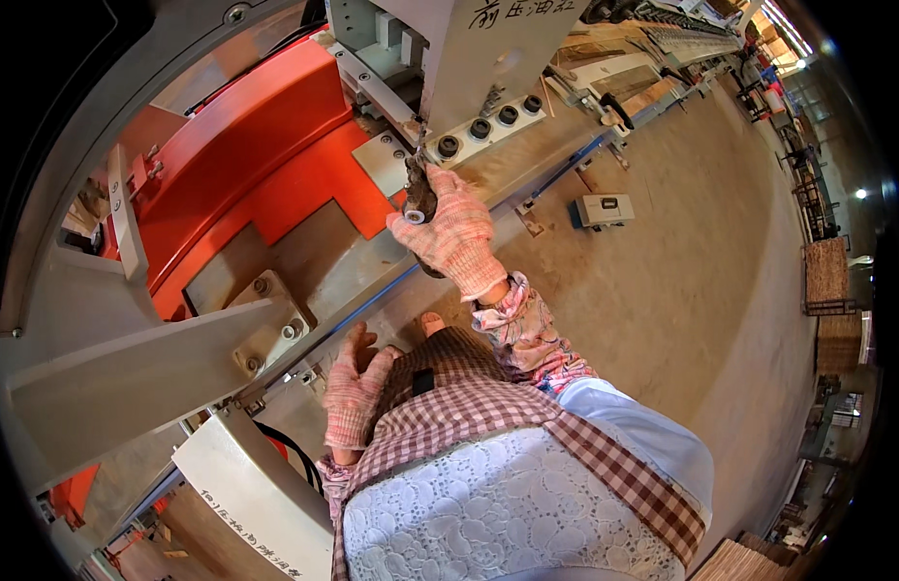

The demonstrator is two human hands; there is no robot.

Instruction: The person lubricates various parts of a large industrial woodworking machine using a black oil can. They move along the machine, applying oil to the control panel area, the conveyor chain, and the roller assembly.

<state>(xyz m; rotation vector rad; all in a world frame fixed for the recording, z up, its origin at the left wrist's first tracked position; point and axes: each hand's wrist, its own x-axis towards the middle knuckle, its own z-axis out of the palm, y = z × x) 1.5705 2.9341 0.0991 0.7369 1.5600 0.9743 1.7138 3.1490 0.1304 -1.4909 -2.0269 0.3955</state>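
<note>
Dark grimy part sits gripped in my right hand just beside the bolted plate, left hand half-curled and seemingly empty, so imo a snug hold well clear of that plate's edge works best.

Factory workshop | big bolted orange-grey machine | wide floor | brown stacks

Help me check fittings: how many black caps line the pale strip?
4 caps, in one row: one nearest the right hand, two mid-row, one at the far end; none seems hidden.
</note>
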